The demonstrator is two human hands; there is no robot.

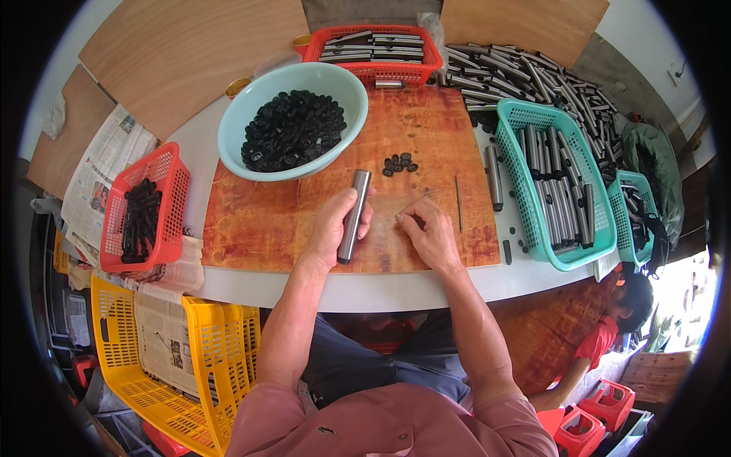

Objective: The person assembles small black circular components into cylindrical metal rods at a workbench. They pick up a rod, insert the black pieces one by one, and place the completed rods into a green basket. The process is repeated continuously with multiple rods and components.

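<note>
My left hand (329,227) is wrapped round a shiny metal tube (353,217) with dark ends, held tilted over the wooden board (266,228). To its right, my right hand (431,234) rests at the board with thumb and fingers drawn together. Whatever those fingertips hold, if anything, is too small to make out. Beyond the hands lies a small group of black oval caps (399,164). A thin rod (459,203) lies on the board to the right of my right hand.
A pale blue basin (227,141) holds many black caps. Red baskets (183,171) (432,57) stand left and at the back. Tubes fill a green basket (533,242) on the right, with a large tube pile (525,72) behind. A yellow crate (202,350) stands lower left; another person (598,343) is lower right.
</note>
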